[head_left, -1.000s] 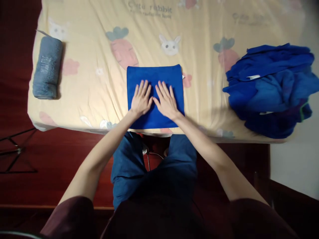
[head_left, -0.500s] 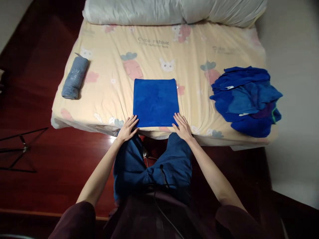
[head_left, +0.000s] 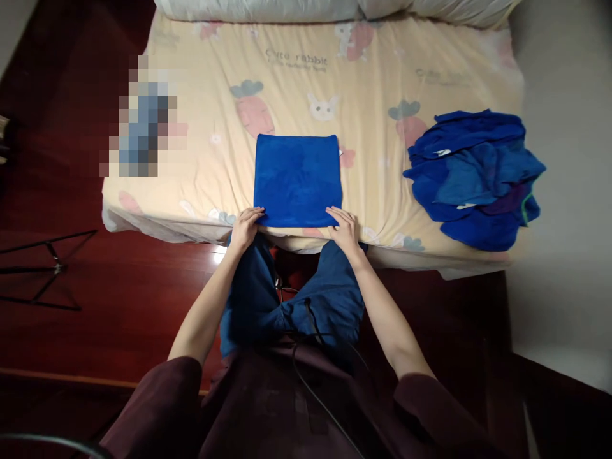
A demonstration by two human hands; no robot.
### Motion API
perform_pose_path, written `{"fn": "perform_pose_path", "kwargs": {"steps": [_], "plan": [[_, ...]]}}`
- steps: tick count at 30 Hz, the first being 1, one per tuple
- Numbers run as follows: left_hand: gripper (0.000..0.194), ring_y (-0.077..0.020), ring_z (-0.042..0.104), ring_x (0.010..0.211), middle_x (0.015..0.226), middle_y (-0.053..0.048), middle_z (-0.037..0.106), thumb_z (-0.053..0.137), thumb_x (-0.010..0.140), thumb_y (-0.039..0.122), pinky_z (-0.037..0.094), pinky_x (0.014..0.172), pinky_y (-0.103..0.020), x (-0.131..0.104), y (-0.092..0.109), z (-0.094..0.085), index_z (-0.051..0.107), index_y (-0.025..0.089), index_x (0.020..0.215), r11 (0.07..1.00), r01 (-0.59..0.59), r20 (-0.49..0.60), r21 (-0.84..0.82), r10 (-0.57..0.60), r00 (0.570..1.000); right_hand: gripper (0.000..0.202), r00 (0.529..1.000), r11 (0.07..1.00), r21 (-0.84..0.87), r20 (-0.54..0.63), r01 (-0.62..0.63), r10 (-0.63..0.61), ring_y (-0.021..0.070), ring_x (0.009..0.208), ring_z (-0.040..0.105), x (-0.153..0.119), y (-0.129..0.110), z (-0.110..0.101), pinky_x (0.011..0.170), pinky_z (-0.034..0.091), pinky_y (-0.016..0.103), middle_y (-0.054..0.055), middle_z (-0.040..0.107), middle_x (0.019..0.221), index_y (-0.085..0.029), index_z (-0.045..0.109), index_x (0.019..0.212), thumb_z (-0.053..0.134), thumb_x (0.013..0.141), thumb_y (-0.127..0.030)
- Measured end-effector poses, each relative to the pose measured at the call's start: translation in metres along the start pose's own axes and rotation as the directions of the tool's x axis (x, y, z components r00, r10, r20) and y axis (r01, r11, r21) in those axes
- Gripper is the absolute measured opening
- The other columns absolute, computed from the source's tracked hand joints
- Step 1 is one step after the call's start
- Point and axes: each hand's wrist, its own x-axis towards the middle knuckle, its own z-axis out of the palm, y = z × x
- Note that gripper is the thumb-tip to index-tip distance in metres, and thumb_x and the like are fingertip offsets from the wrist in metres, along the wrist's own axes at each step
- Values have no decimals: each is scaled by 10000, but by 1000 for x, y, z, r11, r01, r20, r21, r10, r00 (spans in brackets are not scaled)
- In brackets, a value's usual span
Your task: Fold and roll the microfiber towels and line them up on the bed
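Note:
A blue towel, folded to a near square, lies flat at the bed's near edge. My left hand is closed at its near left corner, fingers over the top of the cloth and the thumb low by the edge. At the near right corner my right hand pinches the towel in the same way. A small white tag shows at the towel's right side. Both thumbs are partly hidden.
A loose heap of blue cloths lies on the bed's right side. At the left, a grey-blue roll is pixelated. A pale quilt spans the back of the patterned sheet. Black stand legs rest on the floor.
My fingers, spread flat on the towel's near corners before, have curled in around its near edge. The towel keeps its place on the sheet. The view has shifted slightly.

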Motion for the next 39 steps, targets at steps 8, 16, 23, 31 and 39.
{"fn": "perform_pose_path", "kwargs": {"steps": [8, 16, 23, 31, 39], "plan": [[540, -208, 613, 1323, 1299, -81, 723, 408, 767, 3, 455, 1160, -461, -10, 3, -2, 725, 210, 1152, 997, 80, -96, -14, -81, 992, 519, 963, 987, 144, -248, -72, 106, 245, 1159, 698, -23, -12, 17, 1094, 520, 458, 90, 777, 1187, -196, 787, 1107, 441, 766, -16], [529, -225, 614, 1302, 1242, -85, 735, 426, 698, 26, 442, 1173, -473, -16, 2, -5, 722, 194, 1104, 997, 56, -73, -54, -59, 996, 630, 958, 970, 200, -223, -137, 181, 254, 1186, 670, -33, -19, 19, 1108, 523, 453, 84, 763, 1203, -205, 784, 1149, 447, 663, 10], [558, -220, 624, 1280, 1264, -93, 730, 425, 672, 24, 452, 1170, -430, -5, -10, 0, 744, 190, 1098, 994, 4, -46, -107, -9, 999, 615, 960, 983, 120, -228, -136, 161, 237, 1128, 683, -26, -15, 20, 1049, 561, 418, 74, 779, 1135, -209, 801, 1095, 418, 668, 12], [582, -260, 615, 1227, 1191, -101, 713, 410, 658, 2, 476, 1123, -433, -16, 4, 0, 734, 203, 1098, 989, 132, -106, -62, -138, 985, 551, 951, 962, 230, -235, -144, 199, 239, 1091, 694, -37, -15, 16, 1023, 561, 407, 85, 778, 1106, -176, 787, 1064, 430, 667, -39], [496, -267, 650, 1188, 1181, -115, 719, 423, 713, 40, 502, 1100, -438, -34, 26, 2, 692, 175, 1108, 962, 209, -182, -174, -240, 954, 474, 928, 866, 488, -261, -110, 264, 253, 1066, 744, -47, -10, 17, 1041, 560, 424, 114, 798, 1093, -140, 787, 1020, 475, 664, -107]]}}
